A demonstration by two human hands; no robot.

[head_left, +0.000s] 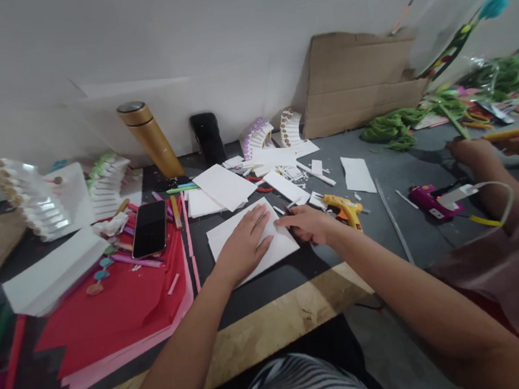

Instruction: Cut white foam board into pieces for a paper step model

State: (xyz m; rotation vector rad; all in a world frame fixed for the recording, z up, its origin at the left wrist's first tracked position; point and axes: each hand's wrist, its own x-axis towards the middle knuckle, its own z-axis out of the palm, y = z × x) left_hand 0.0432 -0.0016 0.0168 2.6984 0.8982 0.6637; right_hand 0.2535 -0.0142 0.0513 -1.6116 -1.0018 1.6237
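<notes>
My left hand (245, 242) lies flat with its fingers spread on a stack of white card (277, 249) near the table's front edge. At the right corner of that stack is my right hand (306, 223), its fingers closed round a dark, thin tool that I cannot make out clearly. One finger of it reaches over the card's edge. A yellow glue gun (344, 209) lies just right of my right hand. More white cards (225, 187) and small paper scraps (291, 174) are spread behind both hands.
Red paper sheets (114, 315), a phone (149, 229) and pens lie at left. A gold bottle (150, 139) and a black case (208, 138) stand behind. At right are a purple glue gun (436, 202), green yarn (389, 128) and another person's hands (472, 150). Cardboard (359, 82) leans on the wall.
</notes>
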